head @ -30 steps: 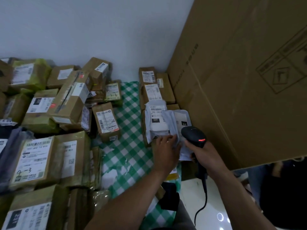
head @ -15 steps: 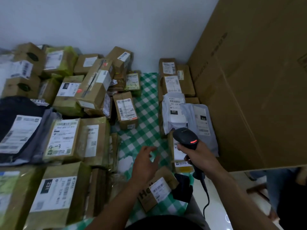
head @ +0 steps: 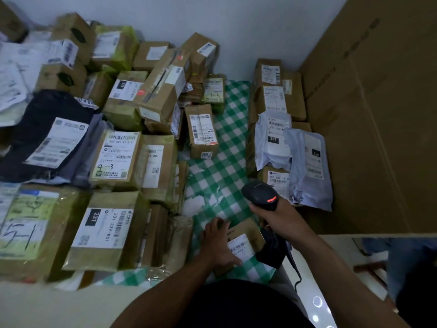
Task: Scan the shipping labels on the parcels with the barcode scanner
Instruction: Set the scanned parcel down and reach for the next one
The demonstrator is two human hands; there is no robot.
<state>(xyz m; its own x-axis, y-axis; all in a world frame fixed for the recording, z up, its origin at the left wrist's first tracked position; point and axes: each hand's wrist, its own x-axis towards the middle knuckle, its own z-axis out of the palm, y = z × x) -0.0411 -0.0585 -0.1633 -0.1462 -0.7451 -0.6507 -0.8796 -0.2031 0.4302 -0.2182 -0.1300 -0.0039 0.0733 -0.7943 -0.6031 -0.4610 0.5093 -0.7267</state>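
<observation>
Left hand (head: 218, 242) now off grey bags (head: 307, 188), down on small box (head: 248, 229) at near cloth edge, fingers curled round it, label (head: 237, 248) up. Right hand (head: 281, 216) still grips scanner (head: 260, 195), aimed past box. Next parcel chosen; scan pending.

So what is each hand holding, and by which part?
Right hand grips the barcode scanner by its handle. Left hand lies on the left end of the small parcel, beside its label; grip unclear.
</observation>
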